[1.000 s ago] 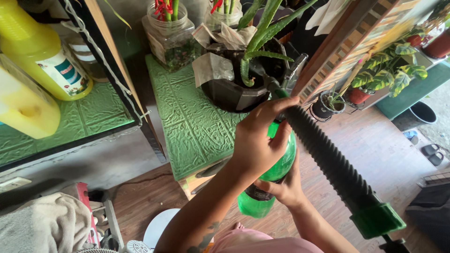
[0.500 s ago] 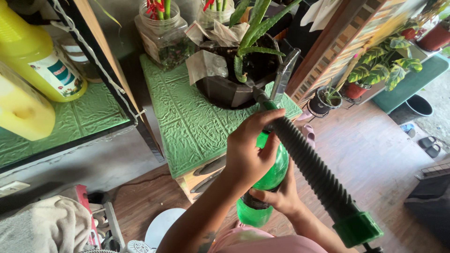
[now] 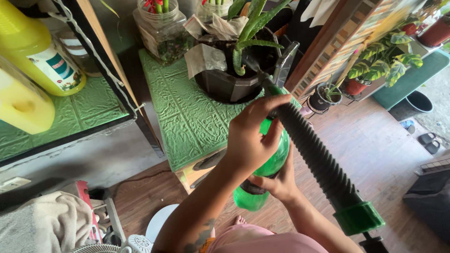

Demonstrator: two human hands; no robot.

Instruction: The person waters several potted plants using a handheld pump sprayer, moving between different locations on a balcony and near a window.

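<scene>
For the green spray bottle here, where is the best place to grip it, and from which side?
Grip the green bottle around its rounded middle, coming from below, as the right hand does. The left hand covers the top by the black ribbed pump handle, which probably needs free travel.

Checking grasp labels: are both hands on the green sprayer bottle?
Yes, the left hand wraps the upper part of the green sprayer bottle near its neck, and the right hand cups its lower body from the far side.

A yellow bottle is standing on the green-lined shelf at upper left, wearing a white label with teal, red and green patches. A plain yellow container is sitting just beside it.
</scene>
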